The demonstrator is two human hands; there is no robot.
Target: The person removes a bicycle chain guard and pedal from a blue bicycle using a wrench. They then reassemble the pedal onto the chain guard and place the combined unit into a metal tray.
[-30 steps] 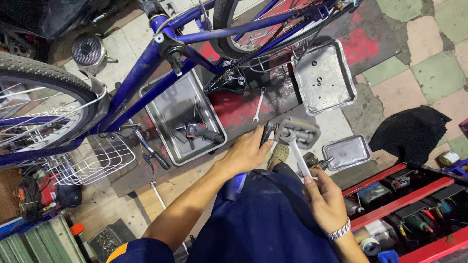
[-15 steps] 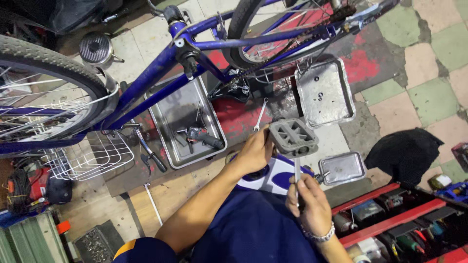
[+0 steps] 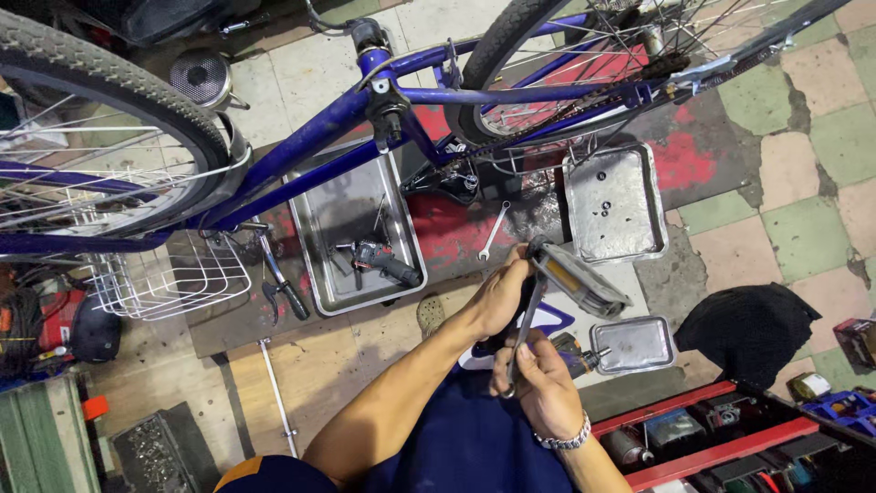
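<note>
A grey bicycle pedal (image 3: 577, 281) with an amber reflector is tilted in front of me. My left hand (image 3: 501, 294) grips its near end. My right hand (image 3: 541, 388) holds a long metal wrench (image 3: 525, 330) whose head sits at the pedal's axle. A blue bicycle frame (image 3: 319, 128) lies upside down across the floor above my hands, its two wheels at the left and top. My dark blue trousers fill the bottom of the view.
A long metal tray (image 3: 315, 228) holds a drill and small tools. Two smaller trays (image 3: 613, 203) (image 3: 633, 344) lie to the right, a spanner (image 3: 493, 230) between. A wire basket (image 3: 169, 283), pliers (image 3: 278, 285), black cloth (image 3: 746, 330) and red toolbox (image 3: 721, 436) surround me.
The pedal has been turned from flat, showing its face, to edge-on and tilted. My right hand moved the wrench up to the pedal's axle. The view shifted slightly.
</note>
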